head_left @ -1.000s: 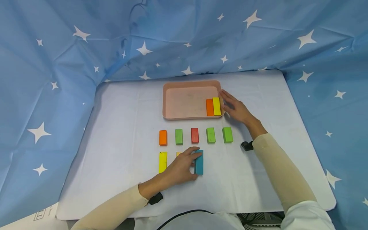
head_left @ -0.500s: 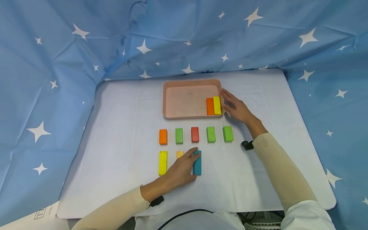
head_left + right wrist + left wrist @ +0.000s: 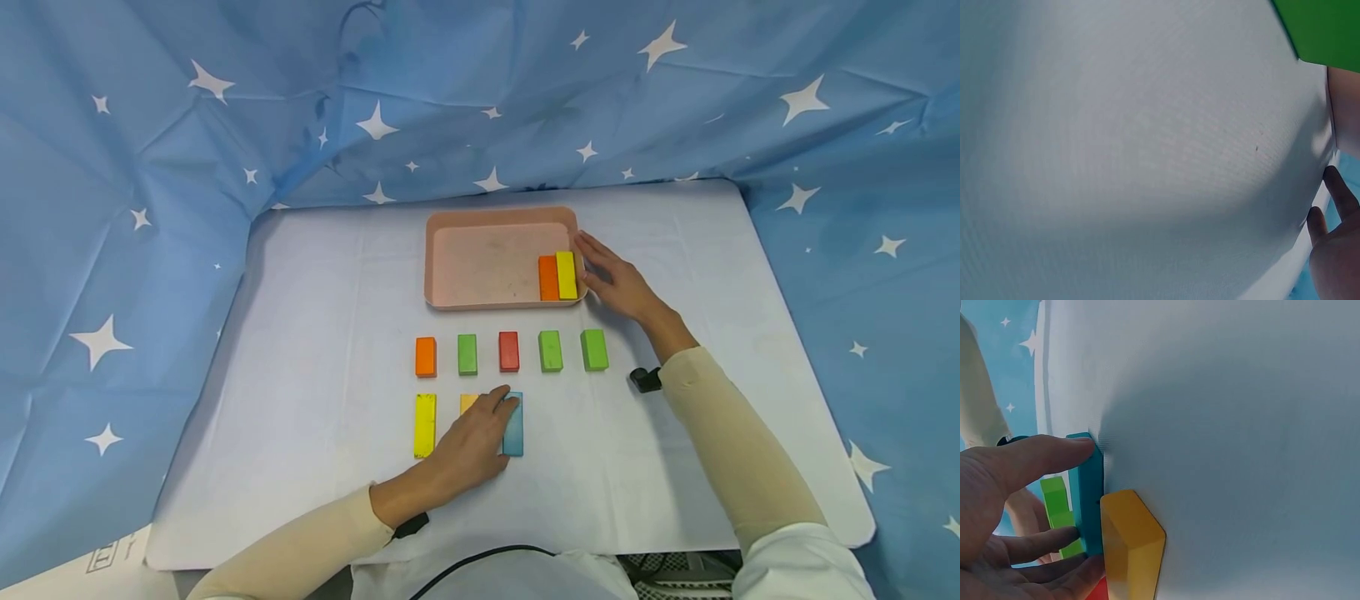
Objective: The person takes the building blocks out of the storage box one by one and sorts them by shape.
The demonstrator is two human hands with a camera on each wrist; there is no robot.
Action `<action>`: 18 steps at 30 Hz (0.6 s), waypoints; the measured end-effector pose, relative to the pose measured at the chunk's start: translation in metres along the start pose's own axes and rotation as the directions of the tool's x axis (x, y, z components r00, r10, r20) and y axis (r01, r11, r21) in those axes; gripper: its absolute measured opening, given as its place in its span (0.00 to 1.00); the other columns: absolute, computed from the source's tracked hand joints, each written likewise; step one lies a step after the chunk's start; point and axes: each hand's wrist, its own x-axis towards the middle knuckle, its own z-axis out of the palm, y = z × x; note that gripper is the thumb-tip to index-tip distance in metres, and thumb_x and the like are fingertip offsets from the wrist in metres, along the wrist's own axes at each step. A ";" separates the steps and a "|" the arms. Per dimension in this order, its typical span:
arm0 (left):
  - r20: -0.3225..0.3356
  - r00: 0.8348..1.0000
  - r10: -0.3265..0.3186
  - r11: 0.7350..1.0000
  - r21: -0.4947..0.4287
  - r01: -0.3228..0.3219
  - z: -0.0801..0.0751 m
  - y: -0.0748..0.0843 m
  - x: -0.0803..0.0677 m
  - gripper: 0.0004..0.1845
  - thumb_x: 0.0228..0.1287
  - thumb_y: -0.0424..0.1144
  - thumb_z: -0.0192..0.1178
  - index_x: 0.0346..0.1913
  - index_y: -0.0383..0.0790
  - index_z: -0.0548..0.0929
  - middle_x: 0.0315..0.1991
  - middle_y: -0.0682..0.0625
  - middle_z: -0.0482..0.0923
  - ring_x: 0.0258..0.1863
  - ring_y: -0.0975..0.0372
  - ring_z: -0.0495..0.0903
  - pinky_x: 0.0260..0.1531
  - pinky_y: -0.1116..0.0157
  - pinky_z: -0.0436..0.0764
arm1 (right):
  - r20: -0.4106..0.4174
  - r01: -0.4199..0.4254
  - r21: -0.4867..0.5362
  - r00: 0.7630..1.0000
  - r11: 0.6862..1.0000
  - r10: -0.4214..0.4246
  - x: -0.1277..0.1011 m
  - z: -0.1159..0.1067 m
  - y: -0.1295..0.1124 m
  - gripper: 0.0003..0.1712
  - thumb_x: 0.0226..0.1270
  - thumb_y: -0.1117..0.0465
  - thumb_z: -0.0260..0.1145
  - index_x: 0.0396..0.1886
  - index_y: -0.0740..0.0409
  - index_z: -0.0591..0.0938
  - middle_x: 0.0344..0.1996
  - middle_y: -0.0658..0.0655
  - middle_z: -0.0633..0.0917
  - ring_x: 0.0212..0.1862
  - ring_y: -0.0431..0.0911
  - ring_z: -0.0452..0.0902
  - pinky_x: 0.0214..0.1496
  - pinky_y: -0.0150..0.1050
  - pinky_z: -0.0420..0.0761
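My left hand (image 3: pixel 495 429) lies on the white table over a long teal block (image 3: pixel 514 427). In the left wrist view the thumb (image 3: pixel 1035 459) and fingers (image 3: pixel 1047 540) pinch the teal block (image 3: pixel 1090 494) along its side. An orange-yellow block (image 3: pixel 1132 544) sits right beside it, mostly hidden under the hand in the head view. My right hand (image 3: pixel 600 267) rests with straight fingers against the right rim of a pink tray (image 3: pixel 501 214). Inside the tray an orange block (image 3: pixel 548 278) and a yellow block (image 3: pixel 566 275) lie side by side.
A row of short blocks lies between tray and left hand: orange (image 3: pixel 426 357), green (image 3: pixel 467 354), red (image 3: pixel 508 351), green (image 3: pixel 550 351), green (image 3: pixel 594 349). A long yellow block (image 3: pixel 424 425) lies at the left. Blue starred cloth (image 3: pixel 150 208) walls the table on three sides.
The left hand has shifted the teal block slightly left and straightened it beside the orange-yellow block. The right hand has stayed at the tray rim.
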 end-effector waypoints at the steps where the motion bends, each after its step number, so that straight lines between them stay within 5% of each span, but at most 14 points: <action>1: -0.001 1.000 0.002 1.000 0.003 -0.002 0.000 0.000 0.000 0.42 0.54 0.32 0.78 0.72 0.31 0.72 0.74 0.36 0.69 0.67 0.49 0.77 0.67 0.58 0.79 | 0.001 -0.002 0.000 1.000 1.000 0.002 0.000 0.000 0.000 0.38 0.83 0.52 0.55 0.86 0.42 0.53 0.86 0.45 0.48 0.85 0.57 0.44 0.83 0.65 0.49; 5: 0.013 1.000 -0.003 1.000 0.021 0.002 -0.003 0.001 -0.002 0.45 0.54 0.35 0.80 0.73 0.32 0.70 0.76 0.35 0.66 0.69 0.49 0.75 0.67 0.59 0.79 | 0.005 0.001 0.003 1.000 1.000 -0.001 0.001 0.001 0.001 0.38 0.83 0.51 0.55 0.86 0.41 0.53 0.86 0.45 0.48 0.85 0.56 0.45 0.83 0.65 0.49; 10: 0.031 0.999 -0.012 0.999 -0.045 0.013 -0.026 0.004 0.004 0.45 0.57 0.41 0.79 0.75 0.37 0.69 0.78 0.37 0.61 0.72 0.50 0.72 0.65 0.58 0.80 | 0.006 0.000 0.000 1.000 1.000 0.000 0.002 0.000 0.002 0.38 0.83 0.51 0.55 0.86 0.41 0.52 0.86 0.44 0.48 0.85 0.56 0.44 0.83 0.65 0.49; 14: 0.036 0.999 -0.010 0.990 -0.139 0.015 -0.051 0.001 0.024 0.35 0.63 0.42 0.75 0.72 0.42 0.75 0.73 0.44 0.69 0.66 0.54 0.75 0.65 0.58 0.80 | -0.005 0.001 0.004 1.000 1.000 -0.001 0.001 -0.001 0.001 0.38 0.83 0.51 0.55 0.86 0.41 0.53 0.86 0.45 0.48 0.85 0.57 0.45 0.82 0.67 0.49; 18: 0.050 0.995 0.091 0.969 -0.235 -0.077 -0.072 -0.010 0.053 0.28 0.68 0.41 0.70 0.69 0.43 0.78 0.66 0.47 0.77 0.58 0.54 0.79 0.62 0.59 0.81 | -0.001 0.003 0.010 1.000 1.000 -0.003 0.000 0.000 0.001 0.38 0.83 0.51 0.55 0.86 0.41 0.53 0.86 0.47 0.48 0.85 0.58 0.45 0.82 0.68 0.49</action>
